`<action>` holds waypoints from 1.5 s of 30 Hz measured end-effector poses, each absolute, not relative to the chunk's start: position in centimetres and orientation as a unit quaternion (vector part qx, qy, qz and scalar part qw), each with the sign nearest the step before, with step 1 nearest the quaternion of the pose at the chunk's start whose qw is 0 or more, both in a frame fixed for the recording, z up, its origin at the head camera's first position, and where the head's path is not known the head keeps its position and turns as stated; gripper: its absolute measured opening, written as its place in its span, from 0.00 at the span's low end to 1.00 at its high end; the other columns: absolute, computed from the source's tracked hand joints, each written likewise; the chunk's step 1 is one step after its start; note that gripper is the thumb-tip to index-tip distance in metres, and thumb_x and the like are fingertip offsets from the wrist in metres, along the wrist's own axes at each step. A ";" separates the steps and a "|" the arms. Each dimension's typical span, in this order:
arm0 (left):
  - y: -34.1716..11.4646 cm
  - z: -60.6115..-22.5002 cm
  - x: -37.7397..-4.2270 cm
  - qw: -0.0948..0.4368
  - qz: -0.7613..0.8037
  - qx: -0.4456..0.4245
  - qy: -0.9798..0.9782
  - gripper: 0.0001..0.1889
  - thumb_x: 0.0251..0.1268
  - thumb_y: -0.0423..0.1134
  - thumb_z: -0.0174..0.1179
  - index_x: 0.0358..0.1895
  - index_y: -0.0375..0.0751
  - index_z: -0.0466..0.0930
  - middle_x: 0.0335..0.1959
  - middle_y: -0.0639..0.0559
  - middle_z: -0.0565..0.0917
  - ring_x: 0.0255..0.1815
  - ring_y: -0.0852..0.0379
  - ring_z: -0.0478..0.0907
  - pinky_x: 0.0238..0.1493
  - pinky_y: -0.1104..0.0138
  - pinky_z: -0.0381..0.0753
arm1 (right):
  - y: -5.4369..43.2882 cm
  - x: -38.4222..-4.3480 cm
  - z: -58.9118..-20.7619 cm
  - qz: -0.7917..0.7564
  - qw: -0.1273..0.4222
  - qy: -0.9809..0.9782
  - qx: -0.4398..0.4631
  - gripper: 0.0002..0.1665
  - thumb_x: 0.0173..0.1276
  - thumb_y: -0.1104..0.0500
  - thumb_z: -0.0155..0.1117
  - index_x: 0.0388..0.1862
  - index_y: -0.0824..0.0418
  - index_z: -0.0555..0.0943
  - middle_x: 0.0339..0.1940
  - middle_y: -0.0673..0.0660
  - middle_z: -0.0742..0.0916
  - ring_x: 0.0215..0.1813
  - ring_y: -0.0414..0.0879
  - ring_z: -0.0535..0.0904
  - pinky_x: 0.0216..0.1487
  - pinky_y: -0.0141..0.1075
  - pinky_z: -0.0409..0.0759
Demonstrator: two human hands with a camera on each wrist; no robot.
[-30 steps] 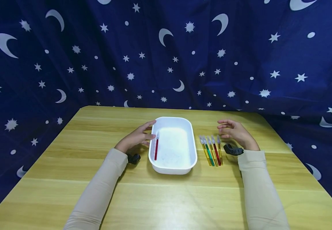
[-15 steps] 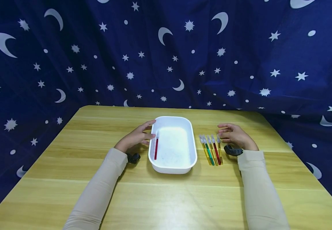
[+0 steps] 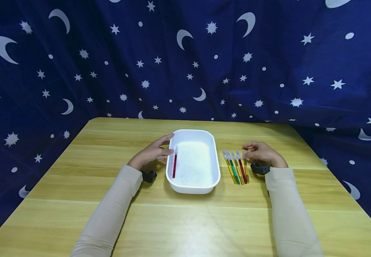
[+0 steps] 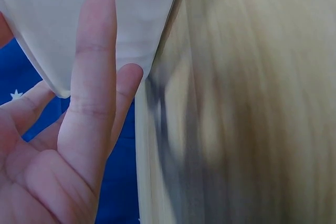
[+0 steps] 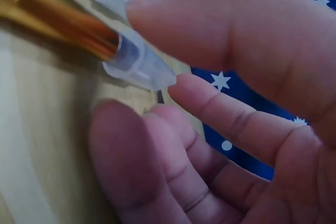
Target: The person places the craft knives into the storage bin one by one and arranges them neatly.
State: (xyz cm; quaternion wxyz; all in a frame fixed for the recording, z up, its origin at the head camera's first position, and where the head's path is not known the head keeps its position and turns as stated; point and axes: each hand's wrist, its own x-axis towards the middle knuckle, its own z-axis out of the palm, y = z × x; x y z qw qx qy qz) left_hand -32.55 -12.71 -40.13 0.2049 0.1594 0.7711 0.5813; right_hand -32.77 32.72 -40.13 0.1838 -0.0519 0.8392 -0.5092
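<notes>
On the wooden table (image 3: 198, 225), the left hand (image 3: 151, 155) touches a tray (image 3: 193, 187), fingers spread. The right hand (image 3: 262, 154), empty, curves loosely around a gold pen (image 3: 246, 172).

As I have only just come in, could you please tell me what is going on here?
A person's left grip rests at the left rim of a white tray holding one capped red pen. The right grip is around the clear cap of the rightmost gold pen, apparently without pinching it. Four more pens lie beside it on the table.
</notes>
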 end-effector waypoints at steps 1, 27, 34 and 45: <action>-12.7 -40.1 -32.5 0.205 0.581 0.159 0.771 0.42 0.83 0.34 0.57 0.91 0.47 0.45 0.86 0.32 0.54 0.75 0.31 0.72 0.58 0.50 0.88 | 32.7 -32.8 -40.1 -0.504 0.185 0.842 -0.052 0.40 0.76 0.67 0.66 0.78 0.82 0.61 0.47 0.58 0.81 0.39 0.42 0.80 0.43 0.35 0.86; -12.7 -40.0 -32.6 0.201 0.579 0.163 0.773 0.42 0.82 0.32 0.57 0.91 0.46 0.45 0.86 0.32 0.55 0.73 0.31 0.74 0.59 0.50 0.88 | 32.4 -32.7 -39.8 -0.546 0.162 0.822 -0.026 0.36 0.75 0.70 0.66 0.75 0.82 0.64 0.48 0.57 0.84 0.39 0.40 0.84 0.43 0.32 0.88; -12.8 -40.0 -32.6 0.202 0.581 0.163 0.771 0.43 0.82 0.32 0.58 0.91 0.46 0.45 0.86 0.32 0.55 0.72 0.31 0.75 0.58 0.50 0.88 | 32.5 -32.7 -39.9 -0.567 0.172 0.805 -0.024 0.35 0.79 0.70 0.62 0.78 0.79 0.61 0.43 0.52 0.85 0.38 0.40 0.85 0.43 0.34 0.89; -12.7 -40.0 -32.5 0.205 0.584 0.166 0.768 0.43 0.82 0.33 0.57 0.91 0.46 0.44 0.86 0.32 0.55 0.72 0.31 0.75 0.58 0.50 0.88 | 32.2 -32.5 -39.1 -0.568 0.127 0.812 -0.051 0.35 0.79 0.70 0.64 0.78 0.79 0.61 0.56 0.62 0.82 0.43 0.40 0.86 0.46 0.36 0.90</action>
